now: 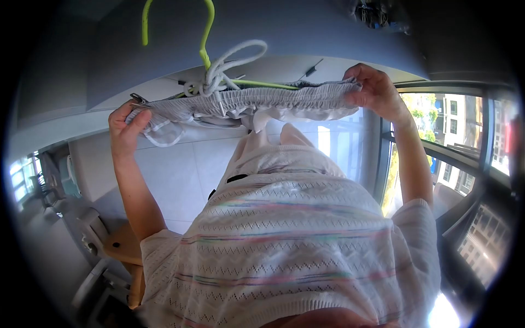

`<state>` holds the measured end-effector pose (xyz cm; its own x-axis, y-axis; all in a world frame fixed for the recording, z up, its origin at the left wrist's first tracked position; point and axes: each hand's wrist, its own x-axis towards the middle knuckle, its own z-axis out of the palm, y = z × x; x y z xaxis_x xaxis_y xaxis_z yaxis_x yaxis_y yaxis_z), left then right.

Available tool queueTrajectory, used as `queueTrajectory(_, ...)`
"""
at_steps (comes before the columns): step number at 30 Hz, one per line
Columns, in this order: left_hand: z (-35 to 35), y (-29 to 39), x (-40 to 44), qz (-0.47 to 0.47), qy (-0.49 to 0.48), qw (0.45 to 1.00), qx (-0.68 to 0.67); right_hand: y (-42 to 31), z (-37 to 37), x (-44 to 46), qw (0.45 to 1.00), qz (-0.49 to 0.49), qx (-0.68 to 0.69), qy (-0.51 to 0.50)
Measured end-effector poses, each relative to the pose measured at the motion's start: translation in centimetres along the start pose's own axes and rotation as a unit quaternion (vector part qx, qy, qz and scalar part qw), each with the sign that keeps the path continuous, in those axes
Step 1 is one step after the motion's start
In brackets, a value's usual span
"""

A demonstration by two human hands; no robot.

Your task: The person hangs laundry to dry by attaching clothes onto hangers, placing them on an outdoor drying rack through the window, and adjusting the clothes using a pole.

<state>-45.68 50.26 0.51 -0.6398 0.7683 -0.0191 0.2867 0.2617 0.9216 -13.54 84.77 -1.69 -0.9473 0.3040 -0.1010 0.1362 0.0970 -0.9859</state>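
Note:
Light grey drawstring pants [257, 99] are stretched sideways between my hands by their gathered elastic waistband; how long the legs are cannot be made out. My left hand [128, 126] pinches the left end of the waistband, thumb in front, beside a small dark clip [139, 99]. At the other end, my right hand [377, 93] grips the waistband between thumb and fingers. A yellow-green hanger [205, 38] has its hook above the waistband, and its bar runs partly hidden behind the cloth. The pale drawstring [219, 74] is looped and knotted near the hanger's neck.
A grey-blue panel [306, 38] spans the area above the hanger. Large windows [454, 120] stand close on the right. Pale floor tiles [169, 169] lie below, with a wooden stool [123, 243] at lower left. Dark items [377, 16] hang at the top right.

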Motion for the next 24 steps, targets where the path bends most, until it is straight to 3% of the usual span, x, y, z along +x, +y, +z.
queueTrajectory(4,0.4,0.2,-0.1,-0.007,0.02,1.0,-0.008,0.0,0.5,-0.2,1.0,0.011,0.02,-0.01)
queueTrajectory(9,-0.2,0.3,-0.2,-0.043,0.034,0.998,-0.007,0.6,1.8,0.5,0.987,-0.029,0.144,0.063)
queueTrajectory(17,-0.7,-0.3,0.5,-0.088,-0.05,0.994,-0.035,-1.8,3.8,-0.1,0.96,-0.011,0.244,0.141)
queueTrajectory(19,-1.5,-1.2,1.0,-0.088,-0.109,0.99,-0.018,-2.6,4.5,-0.1,0.952,-0.029,0.259,0.161)
queueTrajectory(24,0.0,-2.6,1.4,-0.121,-0.169,0.978,-0.03,-4.3,5.6,-1.1,0.963,-0.114,0.128,0.206)
